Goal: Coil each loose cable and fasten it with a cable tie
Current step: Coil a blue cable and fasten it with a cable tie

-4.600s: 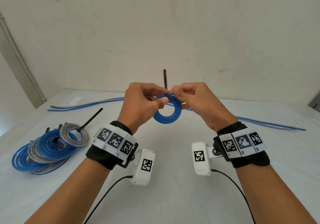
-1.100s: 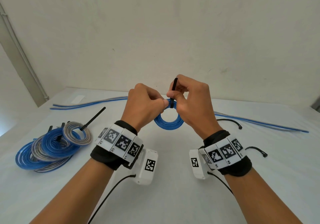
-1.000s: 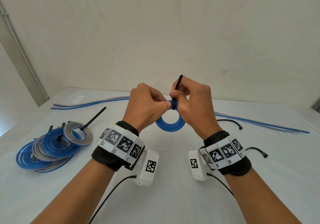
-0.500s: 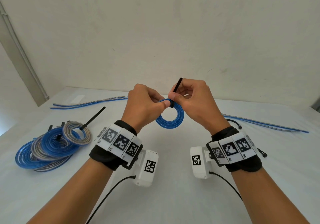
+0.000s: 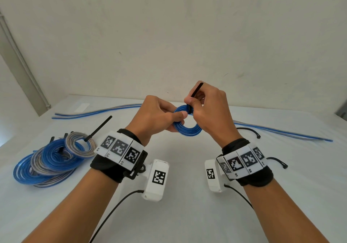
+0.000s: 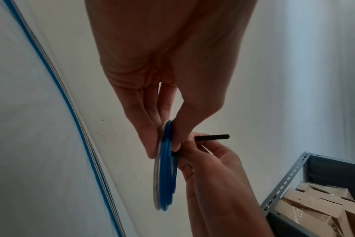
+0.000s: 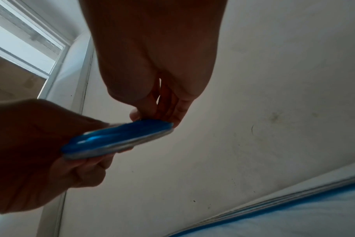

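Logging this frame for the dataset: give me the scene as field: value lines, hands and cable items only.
left hand: pinches blue coil, held off the table
right hand: grips tail of black cable tie at coil's top
finished coils: piled at left on table
loose cables: straight, along far edge
spare ties: right, on table

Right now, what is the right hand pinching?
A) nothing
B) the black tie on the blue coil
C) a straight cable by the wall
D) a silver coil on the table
B: the right hand pinches the black tie, whose tail sticks up from the blue coil that the left hand holds above the table.
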